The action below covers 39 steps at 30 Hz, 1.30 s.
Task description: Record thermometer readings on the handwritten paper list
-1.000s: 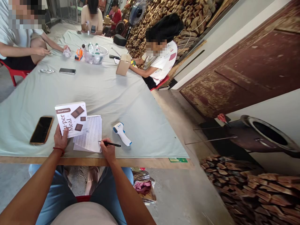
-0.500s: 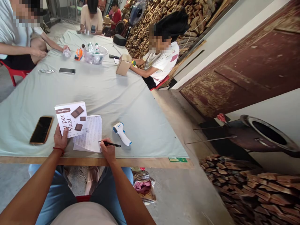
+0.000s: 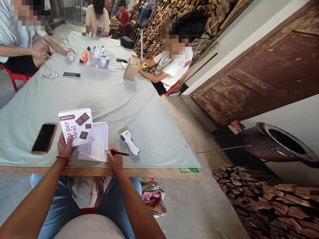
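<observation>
My left hand (image 3: 64, 146) grips the lower left corner of a white NutriMotion box (image 3: 86, 132), tilted up with its printed front facing me. Beneath it lie sheets of paper (image 3: 101, 142) covered in handwriting. At their lower right edge, my right hand (image 3: 115, 160) is closed round a black pen (image 3: 121, 153), its tip end near the paper. A white and blue infrared thermometer (image 3: 130, 142) rests on the cloth to the right of the pen. Left of the box lies a dark phone (image 3: 44, 138) in a brown case.
Farther up the cloth-covered table (image 3: 104, 94) are a second phone (image 3: 71, 75), a clear basin (image 3: 109, 57) of bottles and an orange tape dispenser (image 3: 83, 58). A person at the right holds a cardboard box (image 3: 132, 68) and a yellow tape measure (image 3: 145, 67). Other people sit around the far end.
The person at the right has shifted slightly, and the tape measure's strip now stands upright beside the cardboard box. My hands, the white box and the pen have hardly moved.
</observation>
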{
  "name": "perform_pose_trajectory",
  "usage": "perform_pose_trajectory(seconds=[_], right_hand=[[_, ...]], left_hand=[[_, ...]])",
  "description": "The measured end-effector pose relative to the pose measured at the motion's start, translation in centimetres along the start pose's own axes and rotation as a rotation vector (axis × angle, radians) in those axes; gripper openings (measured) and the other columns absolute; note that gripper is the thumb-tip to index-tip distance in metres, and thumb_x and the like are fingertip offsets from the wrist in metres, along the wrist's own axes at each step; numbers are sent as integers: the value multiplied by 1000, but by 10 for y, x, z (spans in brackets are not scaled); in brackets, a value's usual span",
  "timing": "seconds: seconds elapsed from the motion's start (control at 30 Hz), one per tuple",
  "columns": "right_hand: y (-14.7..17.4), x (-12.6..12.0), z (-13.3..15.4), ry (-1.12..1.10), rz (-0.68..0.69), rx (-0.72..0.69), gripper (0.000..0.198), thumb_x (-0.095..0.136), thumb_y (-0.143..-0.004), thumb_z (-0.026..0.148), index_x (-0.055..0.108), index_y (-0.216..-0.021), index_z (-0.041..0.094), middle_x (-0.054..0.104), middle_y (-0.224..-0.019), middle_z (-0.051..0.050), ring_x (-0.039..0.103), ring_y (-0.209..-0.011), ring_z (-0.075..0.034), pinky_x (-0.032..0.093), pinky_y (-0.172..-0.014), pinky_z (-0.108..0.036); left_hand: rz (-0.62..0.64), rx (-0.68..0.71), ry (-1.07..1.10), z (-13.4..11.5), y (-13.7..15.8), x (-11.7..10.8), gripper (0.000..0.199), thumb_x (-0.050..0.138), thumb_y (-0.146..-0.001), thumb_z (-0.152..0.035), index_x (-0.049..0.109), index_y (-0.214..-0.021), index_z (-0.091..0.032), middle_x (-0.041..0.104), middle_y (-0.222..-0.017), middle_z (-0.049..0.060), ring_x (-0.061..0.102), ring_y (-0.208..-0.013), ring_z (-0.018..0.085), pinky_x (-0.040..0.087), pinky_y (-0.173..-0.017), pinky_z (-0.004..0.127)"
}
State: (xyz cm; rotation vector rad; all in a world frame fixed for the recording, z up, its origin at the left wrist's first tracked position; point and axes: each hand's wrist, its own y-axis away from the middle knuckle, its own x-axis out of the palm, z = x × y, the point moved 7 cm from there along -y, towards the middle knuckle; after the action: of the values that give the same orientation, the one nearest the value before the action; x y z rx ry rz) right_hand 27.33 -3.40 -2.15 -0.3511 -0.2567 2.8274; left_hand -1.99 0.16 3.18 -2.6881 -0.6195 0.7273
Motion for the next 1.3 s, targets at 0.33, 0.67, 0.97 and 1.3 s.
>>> perform_pose_trajectory(seconds=[0.33,0.67,0.97,1.3], right_hand=[[0,-1,-2,-6,-25,14,17,51,-75,36,53,-64,23,53,-58,3,50,-57,-15,43,-58,-28],[0,-3,-1,-29,-42,23,18,50,-76,36,53,-65,22,53,-59,3,49,-59,-14,42,-59,-26],[0,-2,0,48,-16,19,19,48,-76,37,52,-65,22,52,-59,4,49,-58,-14,42,-61,-26],[0,-6,-3,10,-58,94,19,48,-73,39,52,-65,23,53,-60,2,50,-61,-15,43,-62,-27]], left_hand=[[2,0,-18,5,0,0,56,47,-90,-61,59,-123,-18,71,-111,14,67,-98,29,53,-83,40],[-3,6,-32,6,0,1,56,47,-90,-61,59,-122,-16,71,-109,13,67,-96,27,53,-82,37],[-4,17,-21,2,0,0,53,46,-91,-59,59,-119,-16,72,-105,13,67,-92,27,53,-80,37],[-6,11,-20,1,1,-1,56,47,-89,-61,59,-121,-16,71,-109,13,67,-96,28,53,-82,39]])
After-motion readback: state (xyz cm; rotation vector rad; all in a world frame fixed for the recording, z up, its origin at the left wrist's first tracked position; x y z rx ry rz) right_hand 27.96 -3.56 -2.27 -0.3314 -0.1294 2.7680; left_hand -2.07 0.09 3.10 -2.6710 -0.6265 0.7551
